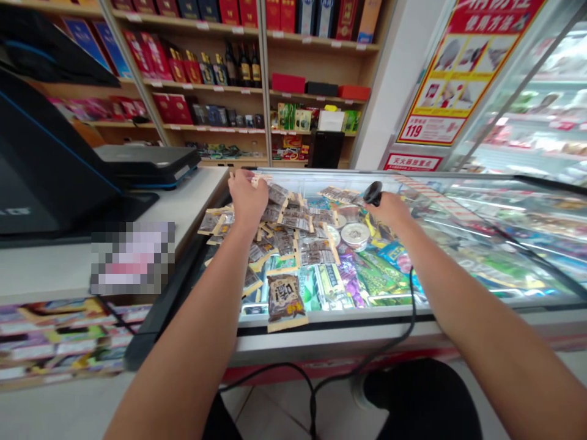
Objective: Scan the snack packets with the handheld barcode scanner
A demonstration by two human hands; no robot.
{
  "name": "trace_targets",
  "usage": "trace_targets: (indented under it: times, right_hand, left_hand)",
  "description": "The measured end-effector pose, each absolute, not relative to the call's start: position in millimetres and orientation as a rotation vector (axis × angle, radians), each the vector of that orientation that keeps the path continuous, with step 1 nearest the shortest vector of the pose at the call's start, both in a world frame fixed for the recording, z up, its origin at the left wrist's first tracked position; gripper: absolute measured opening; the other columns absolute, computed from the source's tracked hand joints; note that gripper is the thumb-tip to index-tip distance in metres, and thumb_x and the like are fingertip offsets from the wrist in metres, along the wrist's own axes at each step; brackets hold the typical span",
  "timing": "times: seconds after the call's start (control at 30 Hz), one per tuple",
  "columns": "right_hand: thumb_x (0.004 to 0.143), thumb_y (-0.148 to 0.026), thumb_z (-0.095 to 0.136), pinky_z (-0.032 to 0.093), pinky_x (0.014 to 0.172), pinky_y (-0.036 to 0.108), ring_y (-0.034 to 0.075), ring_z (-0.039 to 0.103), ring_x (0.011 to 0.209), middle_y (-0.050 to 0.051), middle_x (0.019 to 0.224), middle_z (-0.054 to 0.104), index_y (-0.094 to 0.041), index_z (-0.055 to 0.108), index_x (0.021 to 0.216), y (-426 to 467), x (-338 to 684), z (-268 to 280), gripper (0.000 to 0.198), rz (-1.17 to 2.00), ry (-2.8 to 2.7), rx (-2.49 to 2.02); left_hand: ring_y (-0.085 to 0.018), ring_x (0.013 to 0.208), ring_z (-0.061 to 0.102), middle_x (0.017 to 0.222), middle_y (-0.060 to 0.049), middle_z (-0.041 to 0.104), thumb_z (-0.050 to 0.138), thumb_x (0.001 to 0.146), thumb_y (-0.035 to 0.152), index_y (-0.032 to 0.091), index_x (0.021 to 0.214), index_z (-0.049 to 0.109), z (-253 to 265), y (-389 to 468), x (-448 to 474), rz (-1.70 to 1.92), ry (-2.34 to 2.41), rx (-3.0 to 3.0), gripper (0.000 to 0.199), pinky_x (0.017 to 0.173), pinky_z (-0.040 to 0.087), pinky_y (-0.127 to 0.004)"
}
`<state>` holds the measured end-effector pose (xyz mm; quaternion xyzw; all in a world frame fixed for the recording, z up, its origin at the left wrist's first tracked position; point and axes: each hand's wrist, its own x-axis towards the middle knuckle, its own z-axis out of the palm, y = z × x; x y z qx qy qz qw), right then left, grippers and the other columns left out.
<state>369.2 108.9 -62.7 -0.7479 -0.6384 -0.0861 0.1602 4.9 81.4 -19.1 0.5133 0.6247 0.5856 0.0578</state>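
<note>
At the back left of the freezer top, my left hand (247,194) is closed on the edge of a snack packet, mostly hidden by the fingers. Brown snack packets (297,217) with cream edges lie scattered beside it on the glass lid. My right hand (392,211) grips a black barcode scanner (373,193), its head pointing left over the packets. From the scanner a black cable (411,305) runs down past the freezer's front. One packet with a printed front (285,299) lies apart at the front edge, touched by neither hand.
Under the glass sit round tubs (355,235) and colourful frozen bags (380,272). On the left counter (202,189) stand a dark checkout machine (55,153), a scale (151,162) and a blurred-out item (132,258). Shelves of boxes and bottles (243,64) rise behind.
</note>
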Motion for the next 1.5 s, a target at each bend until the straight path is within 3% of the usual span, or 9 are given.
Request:
trace_targets:
  times: [0.13,0.43,0.57,0.73,0.87,1.07,1.2,1.33,1.5]
  right_hand:
    - [0.089,-0.057,0.064,0.052,0.083,0.041,0.039,0.069,0.107,0.026,0.114,0.072,-0.01,0.062,0.124,113.4,361.6,-64.9,0.059,-0.278,-1.897,-2.17]
    - [0.076,-0.056,0.077,0.053,0.079,0.038,0.036,0.07,0.104,0.024,0.118,0.071,-0.009,0.06,0.122,118.3,377.0,-58.9,0.068,-0.015,-1.834,-2.174]
    - [0.075,-0.051,0.077,0.052,0.062,0.034,0.027,0.069,0.072,0.013,0.082,0.074,-0.016,0.068,0.09,101.4,398.8,-43.8,0.039,0.361,-1.702,-2.163]
    - [0.071,-0.051,0.079,0.043,0.044,0.033,0.02,0.054,0.047,0.003,0.053,0.057,-0.019,0.062,0.08,69.9,411.9,-17.5,0.038,0.492,-1.42,-1.959]
    - [0.069,-0.05,0.082,0.045,0.049,0.031,0.019,0.056,0.054,0.002,0.061,0.059,-0.02,0.064,0.089,61.5,378.7,-5.5,0.04,0.439,-1.463,-1.645]
    - [0.066,-0.057,0.084,0.055,0.067,0.037,0.028,0.066,0.085,0.007,0.083,0.068,-0.022,0.064,0.108,38.1,290.9,-7.9,0.058,0.5,-1.736,-1.147]
    - [0.063,-0.058,0.086,0.056,0.073,0.038,0.03,0.065,0.096,0.009,0.097,0.07,-0.022,0.061,0.114,22.6,263.6,-10.3,0.067,0.496,-1.723,-1.075]
    - [0.066,-0.062,0.084,0.052,0.059,0.032,0.025,0.065,0.076,0.005,0.078,0.066,-0.022,0.062,0.105,21.5,265.1,-12.5,0.059,0.574,-1.742,-1.18]
    - [0.078,-0.066,0.073,0.04,0.044,0.028,0.015,0.051,0.046,0.001,0.054,0.057,-0.022,0.06,0.083,22.5,280.3,-10.4,0.047,0.612,-1.766,-1.29]
  left_hand:
    - [-0.039,0.127,0.05,0.126,-0.02,0.057,0.06,0.086,0.029,0.018,0.107,0.067,-10.0,62.0,11.3,1.584,2.163,1.788,0.025,0.112,0.039,-0.053]
    - [-0.042,0.129,0.046,0.131,-0.017,0.059,0.058,0.086,0.035,0.023,0.105,0.072,-6.1,47.9,21.2,1.117,2.317,1.936,0.027,0.104,0.04,-0.058]
    - [-0.043,0.128,0.046,0.13,-0.017,0.059,0.058,0.086,0.034,0.024,0.101,0.071,-9.9,50.4,23.6,1.139,2.301,1.981,0.022,0.105,0.035,-0.061]
    - [-0.043,0.126,0.046,0.125,-0.018,0.061,0.064,0.082,0.027,0.023,0.09,0.07,-15.9,51.6,32.3,1.339,2.097,2.143,0.01,0.104,0.032,-0.061]
    - [-0.035,0.119,0.055,0.115,-0.014,0.067,0.061,0.086,0.023,0.022,0.085,0.065,-13.7,45.9,50.2,1.479,1.647,2.16,0.004,0.106,0.038,-0.052]
    - [-0.023,0.081,0.072,0.112,-0.015,0.072,0.051,0.099,0.049,0.019,0.102,0.061,-15.3,35.0,81.0,1.159,0.948,1.439,0.031,0.073,0.057,-0.035]
    - [-0.021,0.08,0.074,0.102,-0.011,0.073,0.047,0.101,0.038,0.019,0.095,0.058,-18.1,33.9,90.3,1.23,0.825,1.166,0.022,0.078,0.058,-0.036]
    - [-0.019,0.075,0.072,0.082,-0.006,0.071,0.045,0.095,0.021,0.019,0.085,0.055,-17.7,39.1,87.7,1.318,0.884,1.047,0.014,0.082,0.059,-0.037]
    - [-0.022,0.074,0.071,0.07,-0.003,0.065,0.047,0.089,0.021,0.021,0.083,0.054,-11.2,48.8,68.0,1.426,1.1,1.043,0.009,0.075,0.059,-0.037]
